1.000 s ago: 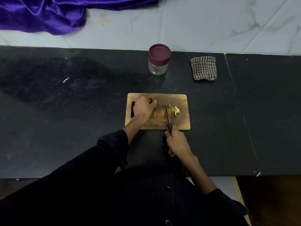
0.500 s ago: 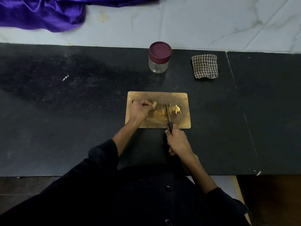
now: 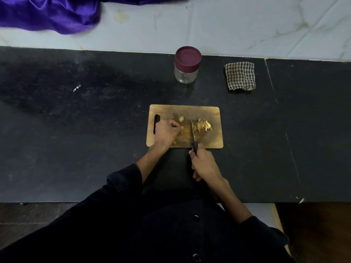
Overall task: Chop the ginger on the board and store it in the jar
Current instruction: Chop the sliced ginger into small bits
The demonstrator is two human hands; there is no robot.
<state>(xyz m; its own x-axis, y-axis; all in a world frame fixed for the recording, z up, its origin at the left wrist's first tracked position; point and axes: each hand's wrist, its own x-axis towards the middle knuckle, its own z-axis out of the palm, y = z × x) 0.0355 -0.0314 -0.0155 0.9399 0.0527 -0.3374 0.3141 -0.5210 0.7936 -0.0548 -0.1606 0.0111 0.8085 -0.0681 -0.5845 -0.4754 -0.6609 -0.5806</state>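
left hand (image 3: 166, 132): fingers curled, pinching ginger (image 3: 181, 130) on board (image 3: 214, 137)
right hand (image 3: 204, 164): gripping knife (image 3: 193, 138) at board's near edge

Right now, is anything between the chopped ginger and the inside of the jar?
Yes: the maroon lid is on the jar. The counter between the cutting board and jar is bare.

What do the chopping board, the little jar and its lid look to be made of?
The rectangular tan chopping board looks like wood, matt and darkly stained with wear. The small clear jar looks like glass or clear plastic, since the dark counter shows through it. Its maroon round lid seems smooth plastic with a dull sheen.
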